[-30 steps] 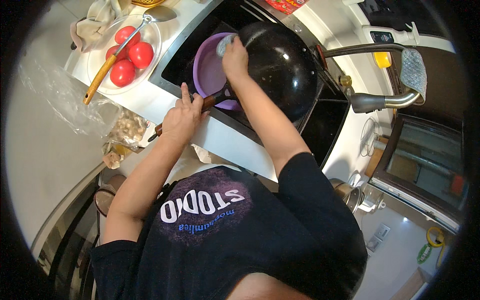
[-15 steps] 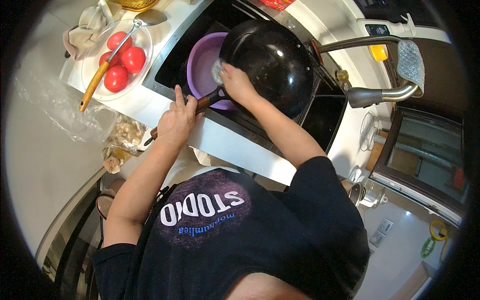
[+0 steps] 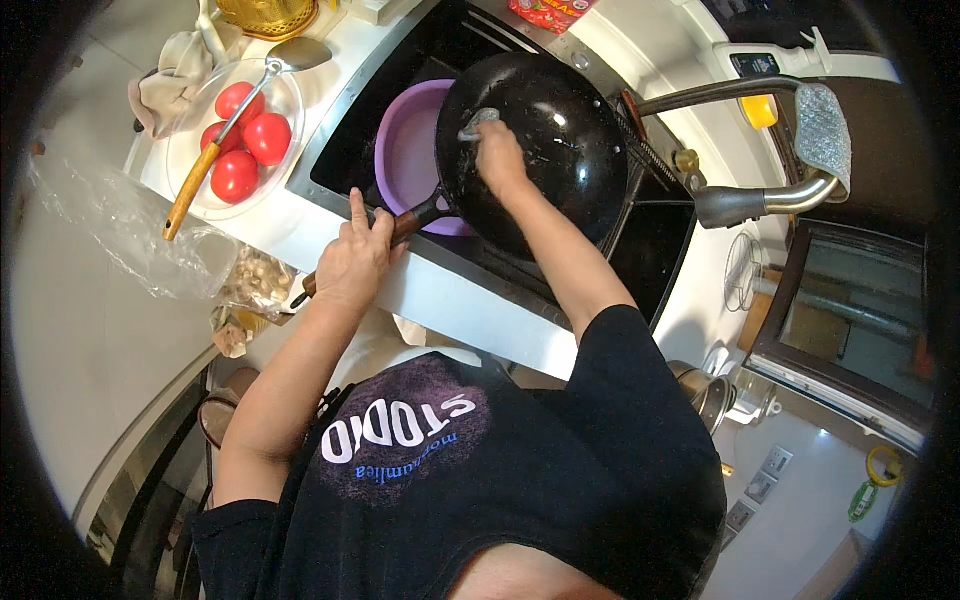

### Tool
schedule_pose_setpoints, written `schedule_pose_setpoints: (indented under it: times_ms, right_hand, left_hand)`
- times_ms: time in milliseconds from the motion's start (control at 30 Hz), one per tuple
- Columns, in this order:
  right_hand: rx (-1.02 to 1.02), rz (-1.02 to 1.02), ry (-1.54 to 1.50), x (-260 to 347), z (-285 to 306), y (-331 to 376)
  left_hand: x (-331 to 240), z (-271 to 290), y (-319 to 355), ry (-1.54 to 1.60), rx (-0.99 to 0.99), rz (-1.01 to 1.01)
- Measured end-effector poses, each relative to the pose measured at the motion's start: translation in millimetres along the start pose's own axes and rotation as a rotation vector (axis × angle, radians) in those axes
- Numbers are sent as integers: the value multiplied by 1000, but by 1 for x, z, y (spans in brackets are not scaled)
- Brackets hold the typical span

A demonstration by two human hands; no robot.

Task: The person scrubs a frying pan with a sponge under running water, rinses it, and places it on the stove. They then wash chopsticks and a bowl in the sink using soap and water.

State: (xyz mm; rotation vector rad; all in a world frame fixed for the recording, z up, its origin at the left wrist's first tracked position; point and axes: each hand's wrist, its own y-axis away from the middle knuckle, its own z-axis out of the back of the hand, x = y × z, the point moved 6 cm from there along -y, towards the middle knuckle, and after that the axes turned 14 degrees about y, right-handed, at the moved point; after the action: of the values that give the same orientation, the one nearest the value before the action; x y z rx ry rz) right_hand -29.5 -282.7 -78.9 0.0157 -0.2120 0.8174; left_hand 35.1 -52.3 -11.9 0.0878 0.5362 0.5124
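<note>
A black wok (image 3: 540, 190) sits tilted over the black sink (image 3: 345, 140), partly covering a purple basin (image 3: 405, 150). My left hand (image 3: 357, 255) is closed round its wooden handle (image 3: 408, 222), index finger stretched out along the counter side. Inside the wok, near its left rim, my right hand (image 3: 499, 158) grips a grey scrubbing cloth (image 3: 478, 124) against the dark surface. Wet streaks glisten beside that hand. Part of the cloth is hidden under the fingers.
Left on the counter, several tomatoes (image 3: 268, 138) fill a clear bowl (image 3: 180, 185), with a wooden-handled spatula (image 3: 205, 165) laid across it. A faucet (image 3: 770, 195) draped with a silvery cloth (image 3: 823, 125) reaches in at right. A clear plastic bag (image 3: 130, 240) hangs off the counter's left edge.
My right hand and the cloth have moved from the wok's rim above the basin rightward and up into the wok. My left hand keeps its hold on the handle.
</note>
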Motion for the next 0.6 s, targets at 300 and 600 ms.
schedule_pose_setpoints:
  times_ms: [300, 600]
  right_hand:
    - [-223, 800, 792, -22, 57, -77]
    - [40, 380, 980, -140, 56, 9]
  left_hand:
    - [-1, 0, 0, -21, -47, -42]
    - [-2, 1, 0, -28, -52, -47]
